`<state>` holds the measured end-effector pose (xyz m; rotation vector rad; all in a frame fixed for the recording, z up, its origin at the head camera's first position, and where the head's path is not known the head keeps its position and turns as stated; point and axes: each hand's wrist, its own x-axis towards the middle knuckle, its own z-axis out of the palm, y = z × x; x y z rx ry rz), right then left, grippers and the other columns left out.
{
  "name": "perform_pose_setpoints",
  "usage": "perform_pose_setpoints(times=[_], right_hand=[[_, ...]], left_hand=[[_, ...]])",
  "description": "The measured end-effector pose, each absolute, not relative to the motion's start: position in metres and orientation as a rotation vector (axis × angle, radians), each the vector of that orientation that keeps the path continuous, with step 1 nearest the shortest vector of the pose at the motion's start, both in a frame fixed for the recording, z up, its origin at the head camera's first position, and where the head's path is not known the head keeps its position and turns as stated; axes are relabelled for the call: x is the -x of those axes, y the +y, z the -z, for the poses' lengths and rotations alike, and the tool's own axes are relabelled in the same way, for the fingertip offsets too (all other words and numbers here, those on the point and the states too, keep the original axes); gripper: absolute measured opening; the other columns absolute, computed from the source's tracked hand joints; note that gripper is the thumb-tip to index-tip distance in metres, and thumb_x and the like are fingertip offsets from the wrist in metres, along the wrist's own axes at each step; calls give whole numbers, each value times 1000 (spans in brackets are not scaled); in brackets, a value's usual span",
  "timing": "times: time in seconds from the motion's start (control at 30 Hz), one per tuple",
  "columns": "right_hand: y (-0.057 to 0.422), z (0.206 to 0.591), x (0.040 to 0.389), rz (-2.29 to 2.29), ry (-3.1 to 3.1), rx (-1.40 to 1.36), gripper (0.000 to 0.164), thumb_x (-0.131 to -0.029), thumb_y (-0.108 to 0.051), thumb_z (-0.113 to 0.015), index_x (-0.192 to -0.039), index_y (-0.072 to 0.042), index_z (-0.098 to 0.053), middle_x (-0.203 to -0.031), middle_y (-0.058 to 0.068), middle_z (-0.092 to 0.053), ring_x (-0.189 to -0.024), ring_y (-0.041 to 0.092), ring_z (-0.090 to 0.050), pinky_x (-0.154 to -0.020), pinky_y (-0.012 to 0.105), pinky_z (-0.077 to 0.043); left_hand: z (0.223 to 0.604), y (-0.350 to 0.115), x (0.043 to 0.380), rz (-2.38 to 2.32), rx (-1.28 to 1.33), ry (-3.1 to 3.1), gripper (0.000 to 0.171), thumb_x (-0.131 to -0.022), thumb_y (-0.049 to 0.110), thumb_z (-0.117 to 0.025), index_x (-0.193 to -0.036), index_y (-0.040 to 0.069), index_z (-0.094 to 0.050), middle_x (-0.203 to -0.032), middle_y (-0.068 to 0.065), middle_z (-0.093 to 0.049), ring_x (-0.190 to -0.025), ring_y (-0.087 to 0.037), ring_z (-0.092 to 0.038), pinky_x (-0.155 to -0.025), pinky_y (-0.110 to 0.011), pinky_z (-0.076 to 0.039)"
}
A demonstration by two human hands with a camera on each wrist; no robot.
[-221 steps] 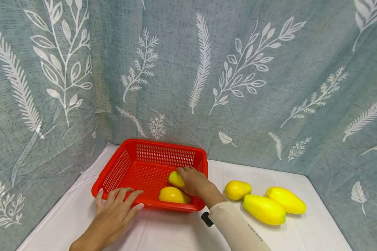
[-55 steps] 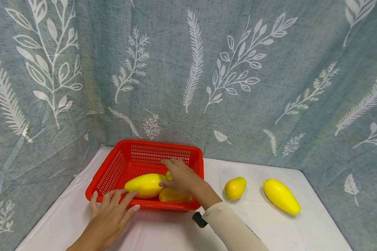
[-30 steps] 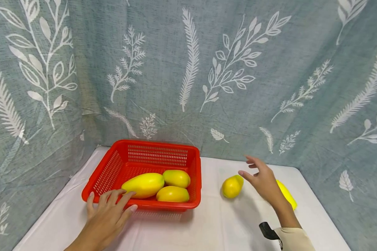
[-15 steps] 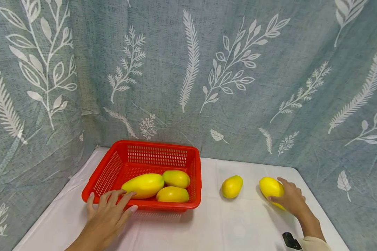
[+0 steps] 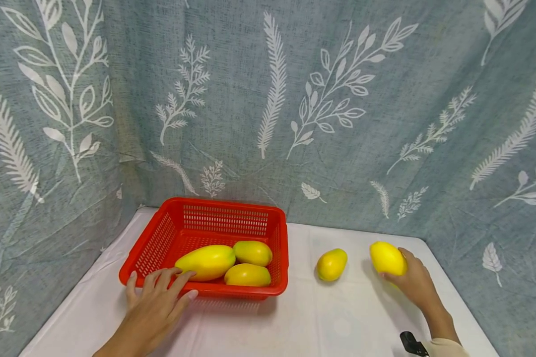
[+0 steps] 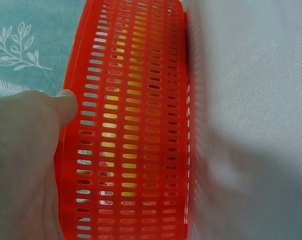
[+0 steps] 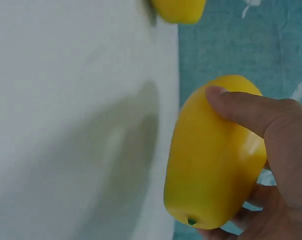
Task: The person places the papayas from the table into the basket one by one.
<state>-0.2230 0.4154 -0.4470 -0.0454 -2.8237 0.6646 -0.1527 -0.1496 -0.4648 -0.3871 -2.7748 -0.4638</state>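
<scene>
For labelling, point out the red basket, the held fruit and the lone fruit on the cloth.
Red basket (image 5: pixel 225 219): head view, back wall.
Held fruit (image 7: pixel 211 155): right wrist view, its side.
Lone fruit (image 5: pixel 332 265): head view, its middle.

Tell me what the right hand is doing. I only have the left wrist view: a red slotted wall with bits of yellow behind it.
Observer: The right hand grips a bright yellow fruit, off to the right of the basket.
Operator: Understood. What makes up that yellow inside the red basket?
Observer: Three fruits: a long one, plus a shorter one at the back and another shorter one in front.
Operator: Any fruit neither held nor in there?
Observer: Yes, a small greenish-yellow fruit on the white cloth, between the basket and the right hand.
</scene>
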Motion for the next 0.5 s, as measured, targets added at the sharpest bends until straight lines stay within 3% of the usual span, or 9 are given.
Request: perform_pose_setpoints(times=[0.27,0.5], right_hand=[[357,407,238,-800,-2767,-57,96,-80,-48,-77,-147,1,-29,-136,26,-46,-113,40,-52,-86,56,-45],[286,372,251,-821,-2760,-265,90,-78,-55,-76,-146,-12,-36,-135,12,-51,-109,31,-56,-85,50,-48]], left_hand=[[465,-150,153,478,391,-2773,49,-97,50,-50,-137,22,-54,-130,-12,-49,-122,-42,-35,-100,-73,3],[464,-149,153,485,399,-2762,48,-97,50,-50,-136,23,-54,-130,-11,-49,-121,-41,-35,-100,-72,3]])
